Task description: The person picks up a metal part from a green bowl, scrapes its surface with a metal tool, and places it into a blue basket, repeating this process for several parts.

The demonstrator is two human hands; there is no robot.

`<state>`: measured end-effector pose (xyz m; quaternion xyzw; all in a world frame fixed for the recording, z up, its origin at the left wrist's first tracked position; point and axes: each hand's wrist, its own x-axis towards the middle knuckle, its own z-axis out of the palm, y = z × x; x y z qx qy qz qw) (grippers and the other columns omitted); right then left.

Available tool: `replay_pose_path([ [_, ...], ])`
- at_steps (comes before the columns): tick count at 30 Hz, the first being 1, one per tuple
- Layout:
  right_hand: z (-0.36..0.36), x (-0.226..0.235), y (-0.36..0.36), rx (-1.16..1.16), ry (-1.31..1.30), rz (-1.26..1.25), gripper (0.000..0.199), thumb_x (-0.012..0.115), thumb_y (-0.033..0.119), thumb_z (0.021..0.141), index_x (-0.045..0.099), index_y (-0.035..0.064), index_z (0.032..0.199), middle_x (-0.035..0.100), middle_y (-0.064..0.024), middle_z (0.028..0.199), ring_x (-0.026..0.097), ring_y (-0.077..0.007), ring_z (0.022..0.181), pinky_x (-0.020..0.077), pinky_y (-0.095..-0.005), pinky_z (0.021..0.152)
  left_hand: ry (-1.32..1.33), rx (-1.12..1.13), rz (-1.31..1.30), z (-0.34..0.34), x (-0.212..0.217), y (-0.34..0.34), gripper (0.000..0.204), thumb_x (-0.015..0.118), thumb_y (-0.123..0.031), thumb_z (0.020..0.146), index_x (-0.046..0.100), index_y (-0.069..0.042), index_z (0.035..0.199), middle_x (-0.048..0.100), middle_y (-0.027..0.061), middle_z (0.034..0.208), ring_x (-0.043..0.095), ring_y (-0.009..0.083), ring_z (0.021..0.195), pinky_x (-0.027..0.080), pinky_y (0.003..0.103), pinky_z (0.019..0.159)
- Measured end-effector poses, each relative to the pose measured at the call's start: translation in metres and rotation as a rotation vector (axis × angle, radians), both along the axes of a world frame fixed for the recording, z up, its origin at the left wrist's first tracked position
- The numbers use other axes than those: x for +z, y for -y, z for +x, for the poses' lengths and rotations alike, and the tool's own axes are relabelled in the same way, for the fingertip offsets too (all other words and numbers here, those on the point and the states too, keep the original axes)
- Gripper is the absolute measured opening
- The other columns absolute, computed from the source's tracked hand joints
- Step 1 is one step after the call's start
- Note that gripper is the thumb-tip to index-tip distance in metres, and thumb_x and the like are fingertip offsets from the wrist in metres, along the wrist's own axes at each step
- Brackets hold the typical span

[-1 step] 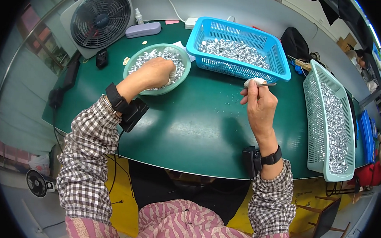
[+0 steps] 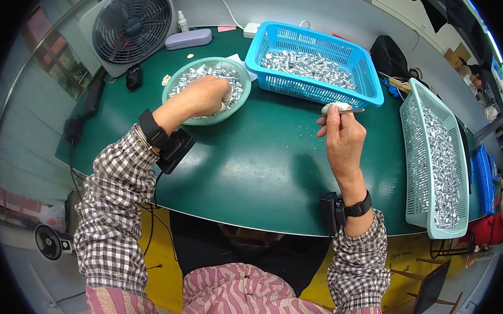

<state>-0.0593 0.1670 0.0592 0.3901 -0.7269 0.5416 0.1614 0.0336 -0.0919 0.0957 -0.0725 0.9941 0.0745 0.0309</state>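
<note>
My left hand reaches over a round pale green plastic bowl with small silver metal parts in it. Its fingers are curled down among the parts; whatever they pinch is hidden. White wrapping shows on a finger of it. My right hand is raised over the green table in front of a blue plastic basket, closed on a thin metal tool that points right. White wrapping covers a fingertip there too. More small silver parts lie in the blue basket.
A long pale green basket of similar parts stands at the table's right. Behind the bowl are a box fan, a lilac case and a small spray bottle. White crumbs dot the green tabletop. Dark cables hang at its front edge.
</note>
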Motion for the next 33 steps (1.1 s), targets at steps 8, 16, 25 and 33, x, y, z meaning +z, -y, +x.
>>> replay_pose_path([
  [8,-0.001,-0.001,0.000,0.004,-0.025,0.015,0.019,0.048,0.009,0.094,0.059,-0.0033,0.085,0.062,-0.0073,0.066,0.058,-0.0103,0.050,0.0447,-0.0220,0.045,-0.158,-0.081,0.000,0.003,-0.011,-0.002,0.018,0.054,0.002,0.070,0.064,0.001,0.085,0.061,0.0255,0.082,0.058,0.0412,0.083,0.044,0.046,0.076],
  [16,0.001,-0.002,0.000,-0.004,0.002,0.013,0.020,0.049,0.010,0.094,0.059,-0.0032,0.084,0.063,-0.0070,0.066,0.058,-0.0103,0.049,0.0447,-0.0219,0.045,-0.093,-0.028,-0.013,0.001,-0.009,0.000,0.025,0.052,0.006,0.068,0.064,0.000,0.090,0.062,0.0248,0.083,0.060,0.0406,0.085,0.047,0.047,0.077],
  [25,0.000,0.001,-0.002,-0.014,-0.005,-0.002,0.020,0.049,0.010,0.094,0.059,-0.0039,0.084,0.063,-0.0075,0.066,0.058,-0.0100,0.049,0.0443,-0.0217,0.045,-0.484,-0.064,0.128,0.007,0.027,-0.023,0.018,0.058,-0.002,0.074,0.060,0.002,0.092,0.064,0.0216,0.083,0.062,0.0351,0.077,0.049,0.041,0.072],
  [33,-0.002,0.000,0.001,0.011,0.082,-0.063,0.021,0.047,0.010,0.095,0.057,-0.0049,0.084,0.062,-0.0089,0.067,0.057,-0.0099,0.050,0.0442,-0.0216,0.046,-0.170,0.029,1.526,-0.010,-0.033,-0.075,0.026,0.061,-0.014,0.086,0.057,-0.003,0.110,0.063,0.0069,0.090,0.059,0.0129,0.081,0.050,0.027,0.068],
])
